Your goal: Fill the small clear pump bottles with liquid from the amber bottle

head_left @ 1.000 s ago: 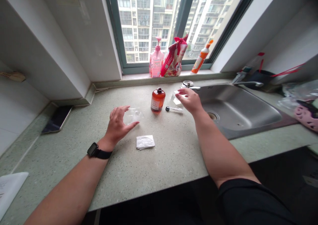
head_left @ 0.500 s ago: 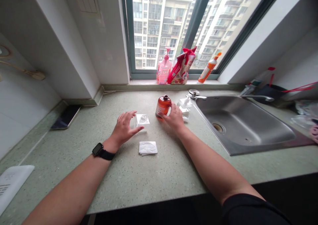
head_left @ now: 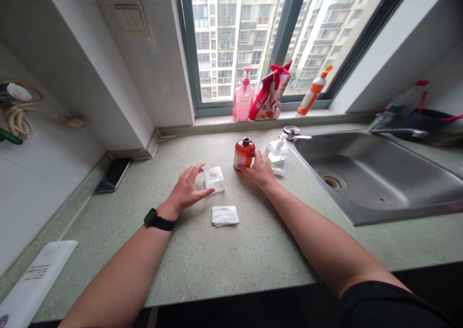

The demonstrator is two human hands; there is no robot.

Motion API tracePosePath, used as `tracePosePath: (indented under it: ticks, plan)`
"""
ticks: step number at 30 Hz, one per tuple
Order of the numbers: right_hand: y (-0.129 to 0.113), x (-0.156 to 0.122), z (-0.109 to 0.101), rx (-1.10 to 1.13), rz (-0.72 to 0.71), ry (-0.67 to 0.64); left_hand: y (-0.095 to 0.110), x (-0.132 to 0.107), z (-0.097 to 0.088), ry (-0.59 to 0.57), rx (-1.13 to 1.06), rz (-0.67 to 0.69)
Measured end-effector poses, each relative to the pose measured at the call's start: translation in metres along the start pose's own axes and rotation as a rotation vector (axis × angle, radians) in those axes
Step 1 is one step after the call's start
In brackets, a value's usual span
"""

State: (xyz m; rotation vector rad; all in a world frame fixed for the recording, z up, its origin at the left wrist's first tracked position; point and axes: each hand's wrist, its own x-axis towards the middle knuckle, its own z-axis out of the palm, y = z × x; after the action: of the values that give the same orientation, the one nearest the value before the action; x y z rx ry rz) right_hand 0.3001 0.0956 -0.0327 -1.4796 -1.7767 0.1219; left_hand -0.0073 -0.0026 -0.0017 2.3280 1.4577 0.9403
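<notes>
- While our right hand [head_left: 262, 170] grips the amber bottle [head_left: 243, 149] at frame centre, our left hand [head_left: 185, 188] curves open around the clear container's [head_left: 216, 179] left side, contact unclear.
- We judge this a grasping step; moving on calls for keeping the uncapped bottle upright.

Daylight from the window [head_left: 260, 43] brightens the bench [head_left: 202, 260]; the sink [head_left: 379, 173] gleams, upper corners dim, edges stretched and soft.

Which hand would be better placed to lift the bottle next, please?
Probably the right hand: its thumb and fingers are around the side of the bottle nearest the sink. The left hand is farther away, open beside the clear box.
</notes>
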Motion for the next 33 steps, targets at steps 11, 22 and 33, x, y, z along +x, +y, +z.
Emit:
tracePosePath:
  ticks: [11,22,33]
  plan:
    - [-0.015,-0.011,-0.012,0.083,-0.217,0.026,0.002,0.003,-0.003,-0.039,0.033,-0.049]
    - [-0.021,-0.014,-0.021,0.053,-0.39,0.101,0.011,0.004,-0.002,-0.001,0.047,-0.044]
    - [-0.023,-0.012,-0.027,-0.036,-0.368,0.062,0.017,0.004,0.0,0.072,0.104,-0.025]
